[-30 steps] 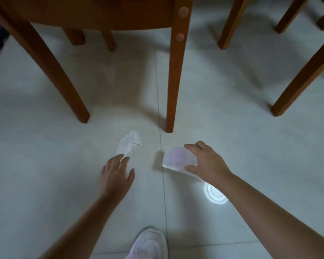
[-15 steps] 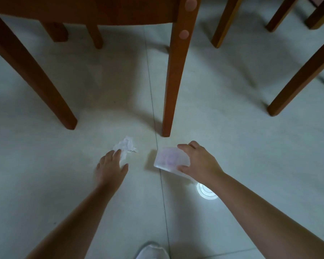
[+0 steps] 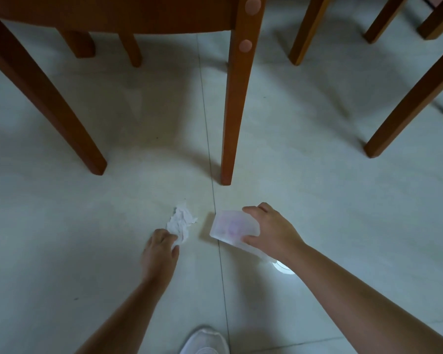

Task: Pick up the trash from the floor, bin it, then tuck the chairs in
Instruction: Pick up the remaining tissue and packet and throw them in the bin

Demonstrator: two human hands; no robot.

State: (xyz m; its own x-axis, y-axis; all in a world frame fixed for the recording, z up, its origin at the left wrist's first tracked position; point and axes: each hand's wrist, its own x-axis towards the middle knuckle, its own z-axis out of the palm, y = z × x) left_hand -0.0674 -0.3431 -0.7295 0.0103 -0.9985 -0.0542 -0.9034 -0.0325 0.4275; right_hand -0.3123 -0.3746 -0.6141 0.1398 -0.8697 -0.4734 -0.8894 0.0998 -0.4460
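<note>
Since half a second ago the left hand [image 3: 161,249] has gone from brushing the crumpled tissue [image 3: 180,222] with straight fingertips to curling fingers and thumb round its near end, pinching it. The tissue is white, thin and creased into ragged folds. Its far end fans out over the floor [image 3: 317,200], just left of a grout line [image 3: 207,129]. The right hand [image 3: 270,232] grips a translucent plastic cup [image 3: 230,226], thumb on the near side and fingers hooked over the far side. The cup is milky with a faint pink and violet tint, and it is tipped sideways just right of the grout line, close beside the tissue but not touching it. It throws a soft shadow to its left; whether it is clear of the floor cannot be told. A round white lid [image 3: 283,267] lies flat on the floor, half hidden behind the right wrist.

The floor is pale, smooth, faintly glossy tile in dim light. A wooden chair [image 3: 234,111] stands just beyond the trash, its reddish-brown legs square and tapering, with two round pale plugs on the nearest one. More chair legs [image 3: 414,98] of the same wood stand further right. A white shoe [image 3: 205,341] shows at the bottom edge.
</note>
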